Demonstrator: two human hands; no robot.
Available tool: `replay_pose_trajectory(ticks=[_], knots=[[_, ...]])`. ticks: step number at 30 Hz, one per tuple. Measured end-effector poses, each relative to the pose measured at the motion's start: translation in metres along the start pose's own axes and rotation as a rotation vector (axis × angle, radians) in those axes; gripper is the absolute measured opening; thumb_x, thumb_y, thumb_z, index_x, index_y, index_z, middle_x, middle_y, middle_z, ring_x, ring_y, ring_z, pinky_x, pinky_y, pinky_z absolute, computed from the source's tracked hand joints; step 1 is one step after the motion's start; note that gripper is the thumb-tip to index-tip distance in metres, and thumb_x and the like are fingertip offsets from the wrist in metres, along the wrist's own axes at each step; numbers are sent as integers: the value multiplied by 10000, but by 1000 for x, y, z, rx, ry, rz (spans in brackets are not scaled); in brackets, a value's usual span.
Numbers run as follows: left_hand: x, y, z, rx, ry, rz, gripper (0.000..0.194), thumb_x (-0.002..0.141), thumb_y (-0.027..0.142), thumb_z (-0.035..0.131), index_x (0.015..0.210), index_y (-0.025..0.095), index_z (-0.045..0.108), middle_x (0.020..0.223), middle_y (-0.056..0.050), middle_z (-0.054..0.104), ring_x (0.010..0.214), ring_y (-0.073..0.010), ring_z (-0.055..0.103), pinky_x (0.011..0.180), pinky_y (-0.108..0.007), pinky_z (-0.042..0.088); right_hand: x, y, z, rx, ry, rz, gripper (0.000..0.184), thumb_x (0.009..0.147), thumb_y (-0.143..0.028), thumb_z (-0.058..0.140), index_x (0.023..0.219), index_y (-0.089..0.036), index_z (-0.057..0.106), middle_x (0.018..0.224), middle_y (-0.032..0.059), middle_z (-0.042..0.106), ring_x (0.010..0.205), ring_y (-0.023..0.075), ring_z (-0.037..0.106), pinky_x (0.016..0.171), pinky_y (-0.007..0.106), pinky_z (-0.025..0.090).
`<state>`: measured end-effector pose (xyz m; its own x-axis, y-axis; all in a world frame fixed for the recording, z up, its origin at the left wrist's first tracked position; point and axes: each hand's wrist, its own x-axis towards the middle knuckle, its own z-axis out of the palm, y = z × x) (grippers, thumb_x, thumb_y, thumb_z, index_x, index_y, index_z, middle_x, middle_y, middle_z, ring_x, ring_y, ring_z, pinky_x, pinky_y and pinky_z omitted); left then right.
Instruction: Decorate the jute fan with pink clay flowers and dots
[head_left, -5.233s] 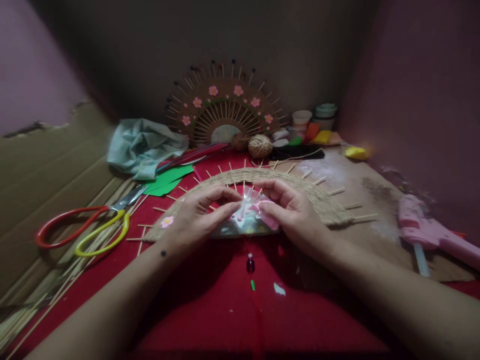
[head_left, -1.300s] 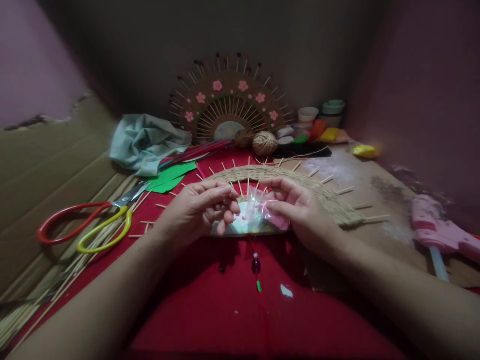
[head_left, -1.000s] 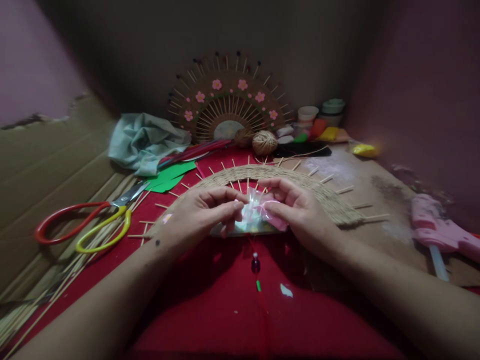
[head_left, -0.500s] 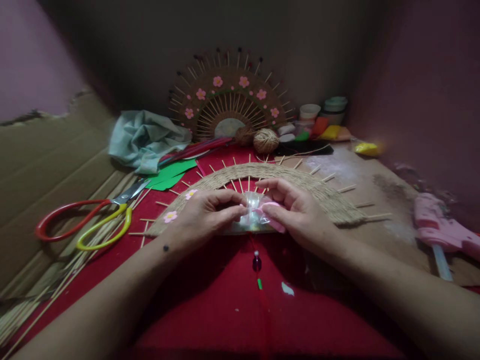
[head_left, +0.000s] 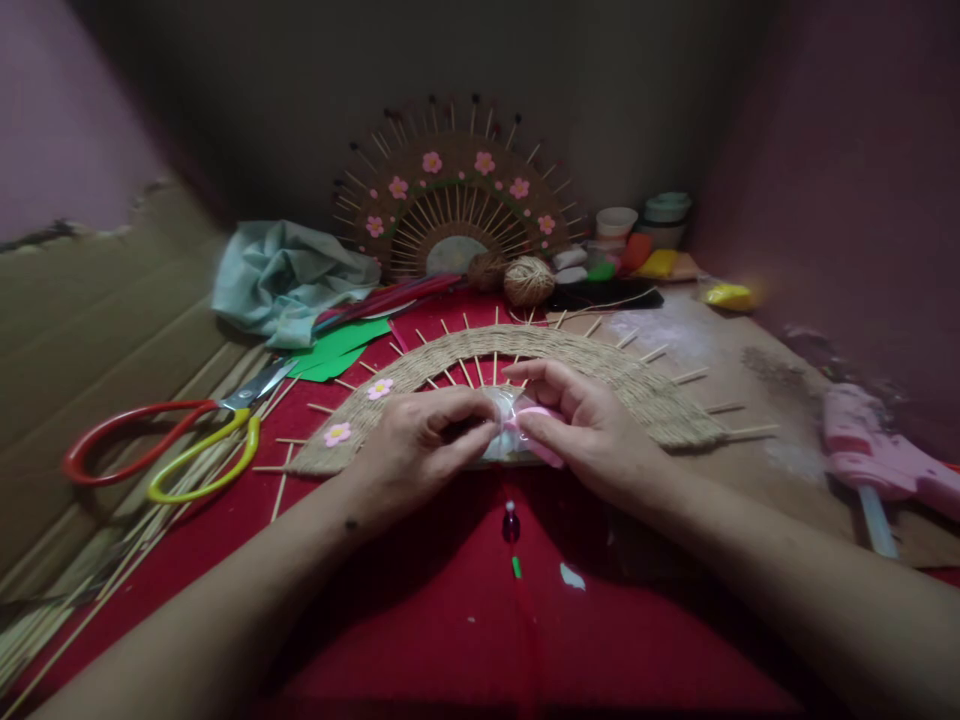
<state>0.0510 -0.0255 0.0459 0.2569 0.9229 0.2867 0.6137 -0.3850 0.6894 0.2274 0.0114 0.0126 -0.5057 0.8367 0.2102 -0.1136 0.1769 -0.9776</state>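
Between my hands is a small clear plastic packet with pink clay [head_left: 541, 430] in it. My left hand [head_left: 435, 435] pinches the packet's left side between thumb and fingertips. On the other side, my right hand [head_left: 581, 420] grips the pink part, thumb in front and forefinger raised. Both hands are over the lower middle of a woven twine fan [head_left: 465, 348] with thin sticks poking out of its rim. Two pink flowers, one of them a lower flower [head_left: 337, 434], sit on the fan's left end. A red cord with a dark bead [head_left: 511, 525] hangs below its base.
Red-and-yellow-handled scissors [head_left: 202, 450] and thin sticks [head_left: 127, 570] lie at left. A pink glue gun [head_left: 870, 440] is at right. Behind stand a finished flowered fan [head_left: 457, 165], a twine ball [head_left: 529, 281], green sheets [head_left: 337, 350], a crumpled cloth [head_left: 285, 275] and clay packs [head_left: 658, 264].
My left hand has shifted slightly right, closer to my right hand, and the packet between them looks more bunched. The whole view has drifted a little.
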Motion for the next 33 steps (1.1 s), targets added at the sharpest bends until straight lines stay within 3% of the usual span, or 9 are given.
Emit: replay_pose_trajectory(ticks=[4, 9, 13, 19, 26, 33], knots=[[2, -2, -13, -489, -60, -287, 104, 785, 269, 661, 719, 188, 660, 524, 34, 522, 445, -64, 432, 426, -171, 324, 1, -1, -1, 9, 42, 17, 302, 759, -158, 559, 1060, -169, 527, 694, -34, 522, 564, 84, 427, 474, 232, 303], [6, -7, -21, -816, -90, -400, 53, 760, 199, 687, 782, 150, 685, 609, -1, 604, 480, -80, 546, 421, -171, 448, 2, -1, -2, 20, 68, 35, 299, 752, -158, 566, 1050, -156, 536, 640, -54, 503, 485, 62, 381, 441, 227, 280], [7, -10, -16, -922, -157, -415, 105, 787, 149, 661, 884, 133, 695, 696, -26, 653, 567, -99, 615, 484, -197, 538, 1, -1, -2, 40, 65, 32, 283, 751, -158, 565, 1032, -153, 539, 654, -49, 517, 472, 56, 390, 432, 225, 289], [7, -11, -15, -998, -162, -389, 154, 801, 98, 619, 938, 135, 679, 680, -23, 655, 536, -101, 622, 471, -199, 552, 2, -1, -1, 88, 47, 31, 287, 750, -150, 570, 1035, -157, 532, 624, -68, 506, 445, 46, 376, 429, 225, 281], [6, -8, -18, -1104, -185, -382, 100, 818, 69, 575, 866, 100, 658, 663, -23, 643, 493, -86, 596, 418, -189, 546, 0, -1, -1, 116, 53, 39, 305, 745, -130, 577, 1045, -152, 529, 646, -69, 522, 445, 35, 367, 420, 219, 264], [7, -10, -21, -1182, -184, -414, 39, 785, 110, 662, 822, 108, 650, 652, -16, 655, 477, -82, 603, 396, -168, 537, 1, -3, 1, 123, 58, 39, 293, 748, -131, 580, 1036, -145, 529, 654, -62, 530, 458, 37, 382, 424, 218, 266]])
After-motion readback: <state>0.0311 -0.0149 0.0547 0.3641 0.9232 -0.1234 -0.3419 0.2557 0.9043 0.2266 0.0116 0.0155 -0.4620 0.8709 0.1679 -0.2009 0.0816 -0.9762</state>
